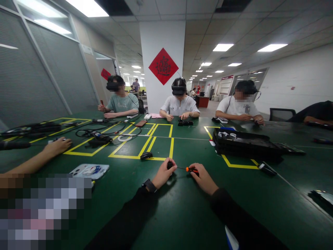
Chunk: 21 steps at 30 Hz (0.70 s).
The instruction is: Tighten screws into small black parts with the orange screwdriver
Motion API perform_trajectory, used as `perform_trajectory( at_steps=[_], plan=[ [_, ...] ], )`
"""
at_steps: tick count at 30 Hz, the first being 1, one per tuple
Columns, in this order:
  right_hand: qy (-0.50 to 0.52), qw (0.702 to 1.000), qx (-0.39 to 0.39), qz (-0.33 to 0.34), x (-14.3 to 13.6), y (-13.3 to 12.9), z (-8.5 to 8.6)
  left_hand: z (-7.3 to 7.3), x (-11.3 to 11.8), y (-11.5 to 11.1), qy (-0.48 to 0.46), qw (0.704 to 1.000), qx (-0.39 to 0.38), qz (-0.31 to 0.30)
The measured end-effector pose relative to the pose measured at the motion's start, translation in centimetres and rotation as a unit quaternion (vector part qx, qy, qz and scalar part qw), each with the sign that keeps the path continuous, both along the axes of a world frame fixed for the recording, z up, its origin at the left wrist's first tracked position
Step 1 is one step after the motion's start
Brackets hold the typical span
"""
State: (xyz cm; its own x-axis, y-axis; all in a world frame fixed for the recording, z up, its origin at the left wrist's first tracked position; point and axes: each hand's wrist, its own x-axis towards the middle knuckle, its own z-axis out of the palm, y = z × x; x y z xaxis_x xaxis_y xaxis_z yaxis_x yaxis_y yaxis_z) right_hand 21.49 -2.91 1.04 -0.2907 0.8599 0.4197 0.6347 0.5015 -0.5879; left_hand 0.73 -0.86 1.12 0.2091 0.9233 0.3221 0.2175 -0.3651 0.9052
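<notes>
Right grip (200, 173): fingers closed around the handle of a screwdriver, pinching it from the side. Left grip (165, 172): thumb and fingers pinching a small black part, mostly covered by the hand.

Screwdriver (191, 170): orange and black handle, thin metal shaft; located between the two hands, over the near middle of the worktop. Long axis roughly crosswise; handle end to the right, shaft pointing left toward the black part, lying close to level. Whether the tip touches the part cannot be told. Handling, as judged: light, stiff, not fragile; best held by the thick handle, the shaft being slim and likely slick.

Black part (170, 165): at the left fingertips, near the shaft's tip. Probably light and hard, perhaps slippery if smooth; best pinched at its sides. Its own long axis cannot be told.

Worktop (182, 215): dark green, marked with yellow tape (171, 147).

Black clip-like piece (146, 156): on the tape, beyond the left hand, lying nearly crosswise.

Phone (91, 171): patterned back, left of the left forearm.

Neighbour's hand (58, 146): farther left, resting on the worktop.

Cables (101, 137): loose tangle, far left.

Black case (244, 142): far right, small items inside.

Three co-workers (179, 106): seated along the far side.
</notes>
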Motion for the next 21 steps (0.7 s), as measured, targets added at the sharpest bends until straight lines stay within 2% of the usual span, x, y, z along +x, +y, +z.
perform_trajectory(
  at_steps=[5,10,18,21],
  plan=[
    [-0.005,1.000,-0.011,-0.015,0.05,0.07,-0.08,0.00,-0.01,0.08,0.003,1.000,0.023,0.001],
    [-0.023,1.000,0.003,0.002,0.10,0.30,-0.33,-0.06,0.02,0.14,-0.004,1.000,0.015,-0.013],
    [0.006,1.000,-0.004,0.004,0.06,0.04,-0.12,0.08,-0.03,0.11,-0.001,1.000,0.016,-0.010],
    [0.009,1.000,-0.011,-0.015,0.03,0.09,-0.17,-0.02,-0.05,0.19,0.000,1.000,0.024,-0.015]
  ],
)
